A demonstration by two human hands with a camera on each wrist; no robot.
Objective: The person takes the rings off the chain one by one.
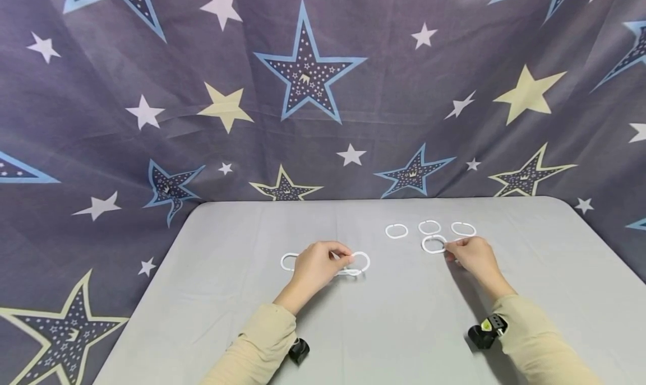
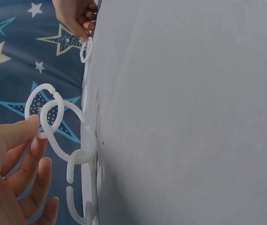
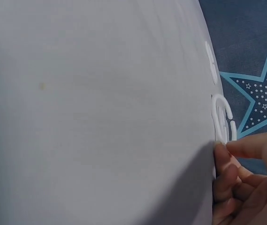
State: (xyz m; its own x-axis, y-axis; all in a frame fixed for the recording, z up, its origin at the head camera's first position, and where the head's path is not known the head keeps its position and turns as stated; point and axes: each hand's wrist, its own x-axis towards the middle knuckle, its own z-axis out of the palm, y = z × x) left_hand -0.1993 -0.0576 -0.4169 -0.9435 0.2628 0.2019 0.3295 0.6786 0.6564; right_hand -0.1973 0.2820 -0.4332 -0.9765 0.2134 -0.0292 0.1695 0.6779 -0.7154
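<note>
My left hand [image 1: 318, 264] pinches a white oval plastic split ring [image 1: 369, 261] between thumb and forefinger. In the left wrist view this ring [image 2: 26, 105] is looped through another split ring [image 2: 95, 140], with further links hanging below in a chain. The hand covers the middle of that chain in the head view, and one link [image 1: 282, 261] shows on its far left side. My right hand [image 1: 471, 256] pinches the edge of a separate split ring [image 1: 424, 246] with thumb and forefinger. Its narrow gap shows in the right wrist view, where the ring [image 3: 216, 119] appears nearly edge-on.
Loose white split rings lie just behind the right hand: one at the left [image 1: 396, 237], one in the middle [image 1: 429, 221] and one at the right [image 1: 475, 230]. A grey-covered table [image 1: 393, 329] carries everything. Behind its far edge hangs a star-patterned cloth [image 1: 353, 177].
</note>
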